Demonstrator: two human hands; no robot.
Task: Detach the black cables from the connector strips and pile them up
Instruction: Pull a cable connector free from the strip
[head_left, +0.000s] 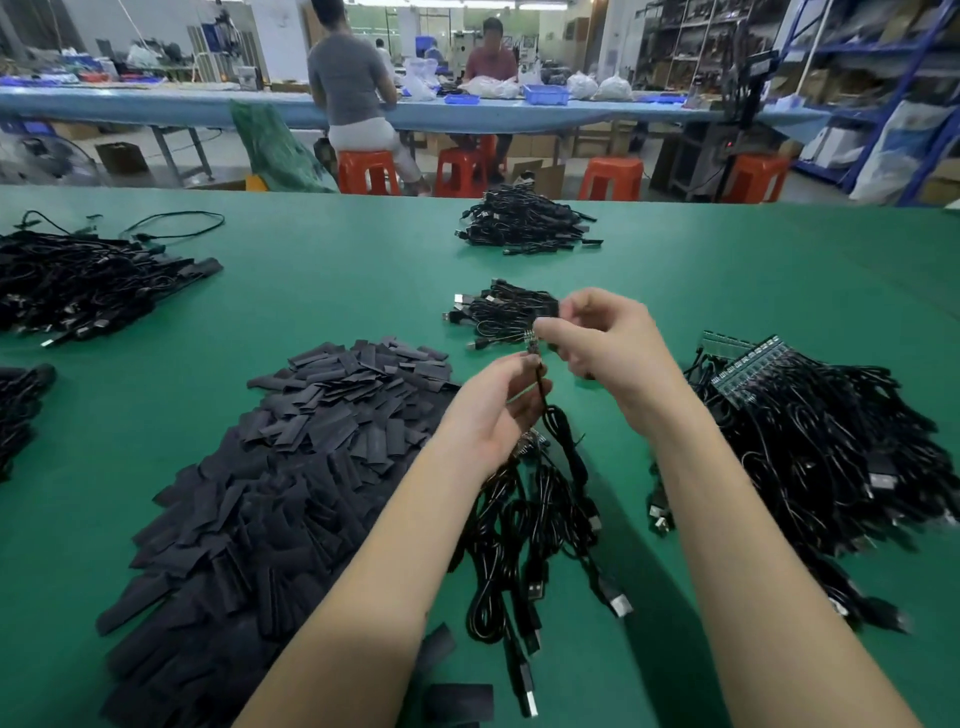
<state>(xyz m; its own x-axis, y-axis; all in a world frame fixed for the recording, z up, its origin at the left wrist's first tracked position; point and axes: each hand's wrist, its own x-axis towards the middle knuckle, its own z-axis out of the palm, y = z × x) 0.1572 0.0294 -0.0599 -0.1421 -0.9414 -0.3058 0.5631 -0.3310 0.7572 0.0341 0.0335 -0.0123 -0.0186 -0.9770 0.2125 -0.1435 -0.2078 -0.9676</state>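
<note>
You held the small connector strip (532, 345) up above the table (337, 291), between your two hands, with its long axis running roughly up and down between them: your right hand (602, 343) was at its upper end and your left hand (493, 410) at its lower end. The fingers of your right hand were curled and pinched the top of the strip, while the fingers of your left hand were curled round the black cable (558, 431) just below the strip, so both hands were closed on something. That cable hung straight down from your left hand to a loose bundle of cables (535, 530) on the table between your forearms. I judged that the pull would have to run along that up-and-down line, the hands drawing apart. The nearest finished pile (498, 312) lay just beyond your right hand, closer to it than to the left, and a larger pile (524, 221) sat farther back. A heap of cables still on their strips (810, 431) lay to your right, and a wide heap of flat black sleeves (291, 467) to your left. More cable heaps (88, 283) lay at the far left.
</note>
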